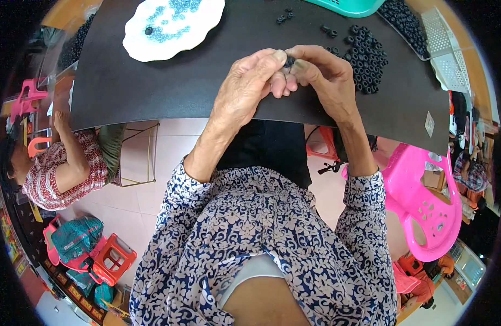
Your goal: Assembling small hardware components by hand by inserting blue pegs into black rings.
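Observation:
Above the dark table (179,92), my left hand (244,87) and my right hand (329,81) meet fingertip to fingertip. Between them they pinch a small black ring-shaped part (289,61), mostly covered by thumbs and fingers. Just right of my right hand lies a loose pile of black ring-shaped parts (367,62), with a few strays at its far side. To the far left of my hands, a white scalloped plate (139,50) carries many tiny blue pieces (171,33) and one black part (148,31).
A green basket (351,6) stands at the table's far edge. Trays of black parts (402,24) sit at the far right, beside a white perforated basket (446,54). A pink plastic chair (424,201) is at my right. Another person (71,163) sits at left, near red stools (113,261).

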{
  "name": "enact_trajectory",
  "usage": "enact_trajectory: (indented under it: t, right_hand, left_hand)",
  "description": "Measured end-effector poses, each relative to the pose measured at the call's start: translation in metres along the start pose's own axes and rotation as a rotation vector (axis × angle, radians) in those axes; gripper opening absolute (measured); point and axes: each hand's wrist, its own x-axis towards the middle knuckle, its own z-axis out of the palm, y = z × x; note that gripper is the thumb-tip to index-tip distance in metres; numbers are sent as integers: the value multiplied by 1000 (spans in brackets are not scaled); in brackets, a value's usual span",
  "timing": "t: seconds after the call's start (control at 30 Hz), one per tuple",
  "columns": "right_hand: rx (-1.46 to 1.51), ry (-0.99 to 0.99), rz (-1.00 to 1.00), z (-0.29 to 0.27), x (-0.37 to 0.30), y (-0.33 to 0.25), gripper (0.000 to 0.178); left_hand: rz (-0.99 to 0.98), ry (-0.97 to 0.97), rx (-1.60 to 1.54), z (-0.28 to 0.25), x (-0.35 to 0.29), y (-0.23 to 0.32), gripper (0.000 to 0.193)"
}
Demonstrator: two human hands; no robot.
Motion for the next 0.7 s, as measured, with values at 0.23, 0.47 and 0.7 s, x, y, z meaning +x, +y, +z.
enact_trajectory:
  t: [0.23, 0.47, 0.7]
  right_hand:
    - [-41, -24, 60, -8, -1, 1, 19]
    - [-64, -8, 88, -8, 0, 6, 18]
    - [-51, 40, 131, -1, -6, -5, 18]
  left_hand:
    - [-10, -30, 0, 3, 0, 1, 38]
    - [0, -38, -8, 3, -2, 0, 42]
    - [31, -47, 9, 6, -3, -7, 43]
